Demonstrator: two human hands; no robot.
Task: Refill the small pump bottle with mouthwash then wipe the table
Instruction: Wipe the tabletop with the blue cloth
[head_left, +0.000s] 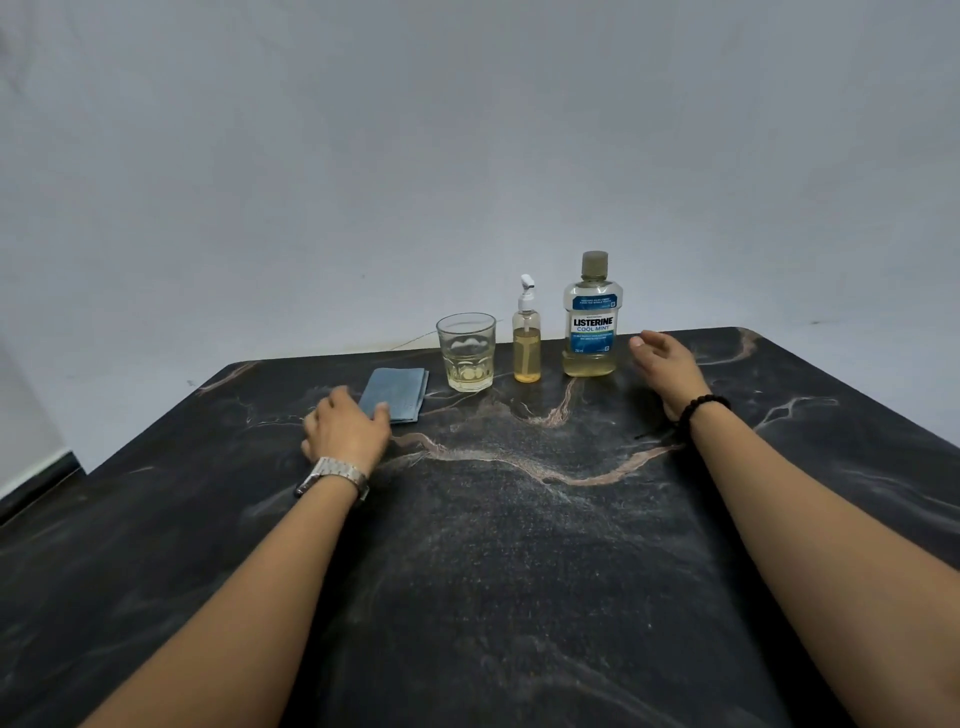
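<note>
Knocking over the small clear plastic pump bottle or the clear faceted glass tumbler is the main risk, since both stand close together with the large clear mouthwash bottle along the far edge of the dark marble-patterned table. The right hand hovers open and empty just beside the mouthwash bottle, apart from the pump bottle. The left hand rests relaxed at the near corner of the folded blue cloth, not gripping it.

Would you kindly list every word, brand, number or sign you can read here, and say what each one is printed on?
"LISTERINE": brand name on the white band of the label of the mouthwash bottle.
"COOL MINT": blue letters right below the brand, same label.
Small print on the label's top blue band and lower blue panel: too small and blurred to read.
Pump bottle, glass, folded blue cloth, wristwatch: no readable text.
</note>
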